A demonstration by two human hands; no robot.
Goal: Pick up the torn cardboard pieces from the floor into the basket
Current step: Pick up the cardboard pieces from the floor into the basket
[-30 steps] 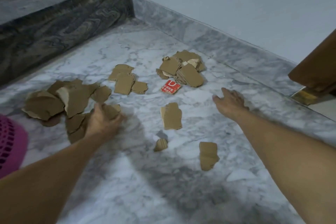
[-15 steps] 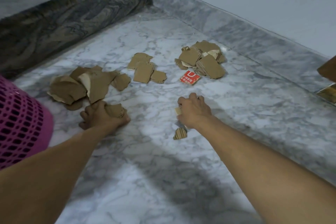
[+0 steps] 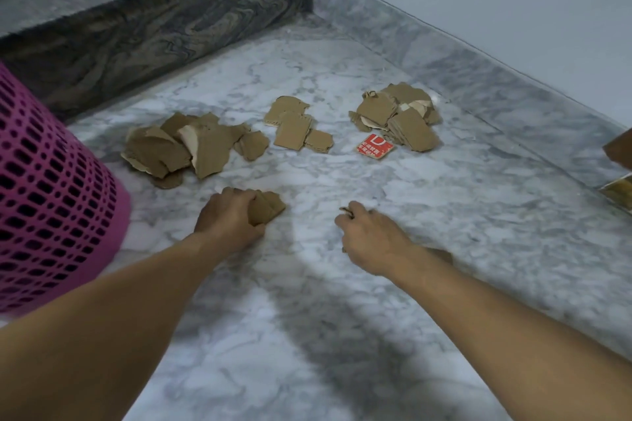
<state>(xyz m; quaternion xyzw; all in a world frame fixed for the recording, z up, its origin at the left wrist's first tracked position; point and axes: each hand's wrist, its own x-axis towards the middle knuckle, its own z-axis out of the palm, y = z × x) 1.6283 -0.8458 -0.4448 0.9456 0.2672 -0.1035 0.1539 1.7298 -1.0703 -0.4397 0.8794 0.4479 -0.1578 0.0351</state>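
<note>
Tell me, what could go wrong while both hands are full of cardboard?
The left hand grips a thick stack of pieces; some might slip out on the way to the pink basket. The right hand covers a piece by its wrist, which could get missed. The small red piece may be overlooked too.

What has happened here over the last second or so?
The right hand swung in from near the wall, closed on the loose scraps in the middle of the floor and now holds them. The left hand kept gripping its cardboard wad. The three cardboard piles, the red piece and the pink basket lie as before.
</note>
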